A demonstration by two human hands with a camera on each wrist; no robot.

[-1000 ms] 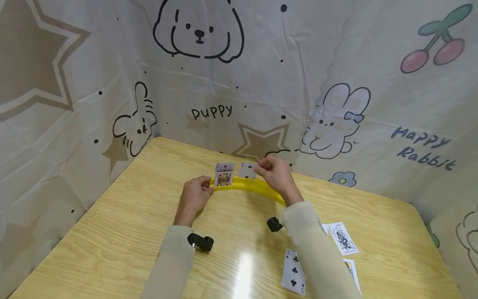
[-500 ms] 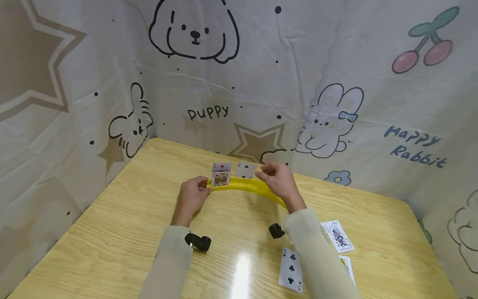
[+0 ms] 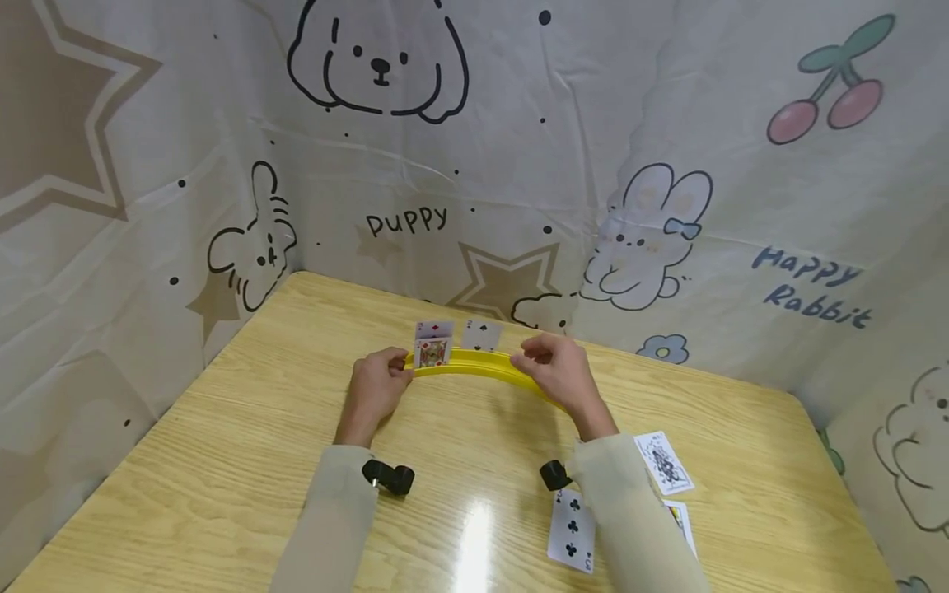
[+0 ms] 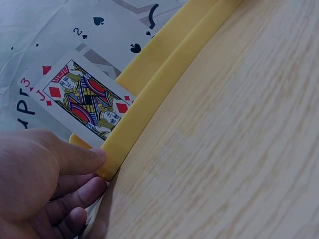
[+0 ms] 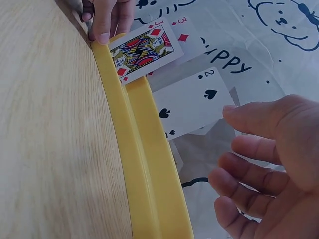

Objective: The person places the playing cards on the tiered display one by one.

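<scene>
My left hand point(image 3: 376, 385) pinches the left end of a curved yellow card holder point(image 3: 485, 362), its thumb on the front rim in the left wrist view. Beside that thumb, a jack of diamonds point(image 4: 87, 102) stands in the front slot, overlapping a three of diamonds point(image 5: 192, 40) behind it. Farther right along the holder, a two of spades point(image 5: 192, 104) stands upright in the back slot. My right hand point(image 3: 565, 377) hovers over the holder's right part, holding nothing. Its fingers are loosely bent, with the thumb tip close to the two's edge in the right wrist view.
A three of clubs point(image 3: 572, 531) lies face up on the wooden table point(image 3: 445, 461) near my right sleeve. Farther right lie a joker-like card point(image 3: 664, 463) and another card point(image 3: 680, 523), partly hidden by the sleeve. A patterned cloth point(image 3: 415, 148) hangs behind the table.
My right hand has let go of the two of spades and drawn back to the right and toward me. The left hand keeps its grip on the holder. The head view has shifted slightly.
</scene>
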